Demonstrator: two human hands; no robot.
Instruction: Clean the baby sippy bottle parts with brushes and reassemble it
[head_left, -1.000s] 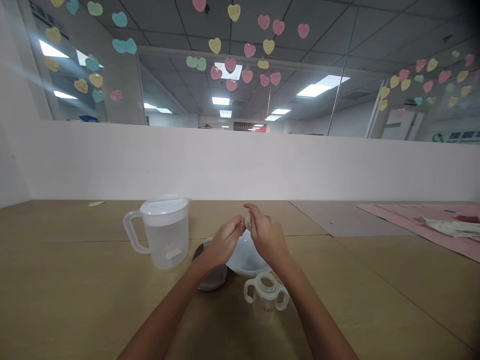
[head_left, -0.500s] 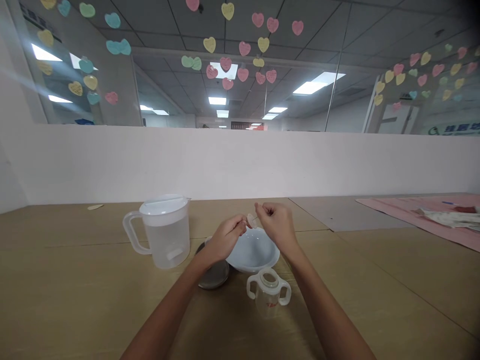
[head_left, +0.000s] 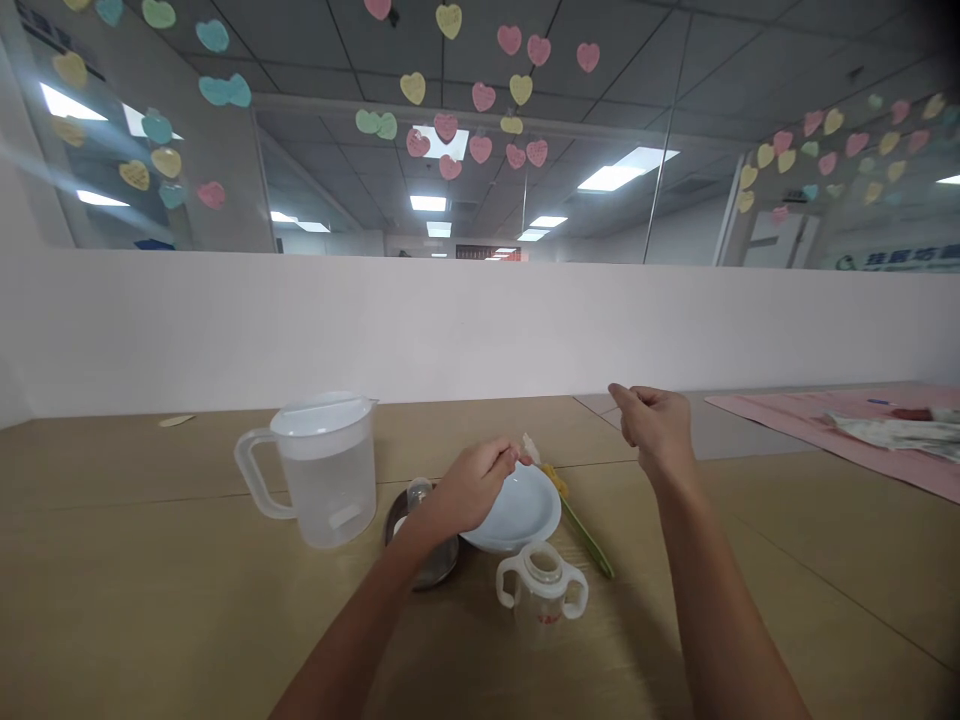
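My left hand point(head_left: 478, 484) is closed in a pinch on a small translucent piece point(head_left: 531, 447), which looks like soft silicone, above the far rim of a white bowl point(head_left: 517, 515). My right hand point(head_left: 654, 425) is raised well to the right, fingers curled and thumb against the forefinger; whatever it may pinch cannot be made out. Below the bowl stands a clear baby bottle point(head_left: 541, 590) with two white handles, its top uncapped. A brush point(head_left: 589, 540) with a green handle and yellow head lies right of the bowl. Partly behind my left wrist sits a metal dish point(head_left: 439, 570) holding clear and white parts.
A lidded plastic jug point(head_left: 330, 470) with clear liquid stands at the left. Farther back lies a flat pale piece point(head_left: 177, 421). On the right, a pink cloth point(head_left: 795, 420) carries a whitish cloth point(head_left: 900, 435). A white wall point(head_left: 480, 330) borders the table's far side.
My right hand has drawn away from the translucent piece, up and to the right. My left hand still pinches that piece. The brush beside the bowl has come into view.
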